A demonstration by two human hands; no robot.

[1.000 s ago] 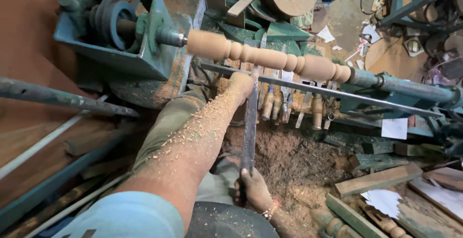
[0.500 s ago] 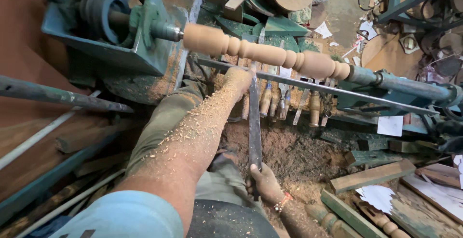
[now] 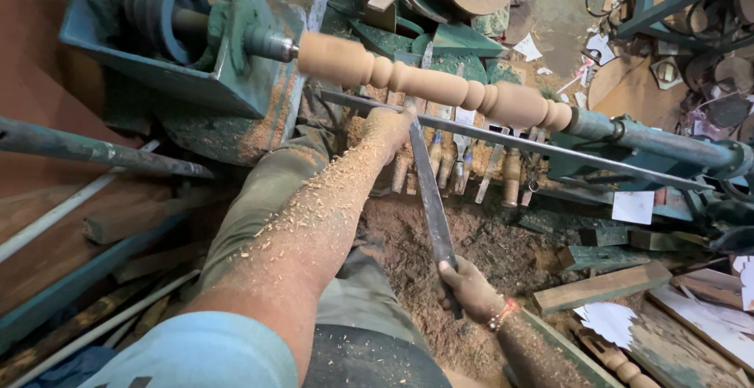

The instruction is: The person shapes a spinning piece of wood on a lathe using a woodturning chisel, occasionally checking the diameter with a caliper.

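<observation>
While both hands grip chisel (image 3: 428, 192) — spindle (image 3: 440, 86) just beyond, spinning

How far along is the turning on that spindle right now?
Done: most of the wooden spindle already shows beads and coves along its length, and shavings cover the left forearm. In hand: the left hand steadies the long chisel on the tool rest bar while the right hand holds its handle end. Left: the thick end near the headstock looks plain; the surface is blurred, so the finish cannot be judged.
</observation>
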